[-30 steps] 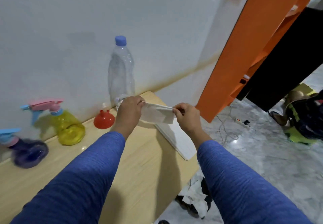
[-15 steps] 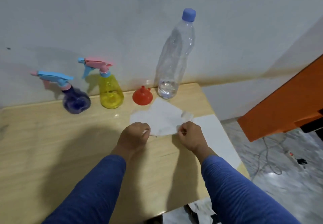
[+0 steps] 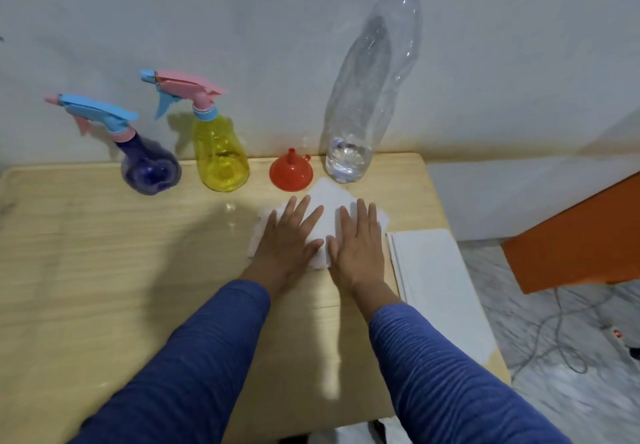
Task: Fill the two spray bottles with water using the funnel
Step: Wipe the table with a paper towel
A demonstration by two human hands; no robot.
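Against the wall stand a purple spray bottle [image 3: 150, 166] with a blue trigger head and a yellow spray bottle [image 3: 221, 154] with a pink trigger head, both with heads on. A red funnel [image 3: 291, 172] lies mouth down to their right. A tall clear water bottle [image 3: 372, 76] with a blue cap holds a little water at its bottom. A white tissue [image 3: 323, 211] lies flat on the wooden table [image 3: 104, 270] in front of the funnel. My left hand [image 3: 289, 239] and my right hand [image 3: 358, 241] press flat on the tissue, fingers spread.
A white panel [image 3: 436, 288] lies along the table's right edge. An orange board [image 3: 581, 236] leans at the right over a marble floor with cables [image 3: 561, 339] and a power strip. White crumpled paper shows under the table's front edge.
Both hands laid the tissue down on the table and went from pinching its edge to pressing flat on it. The view swung left and down toward the table.
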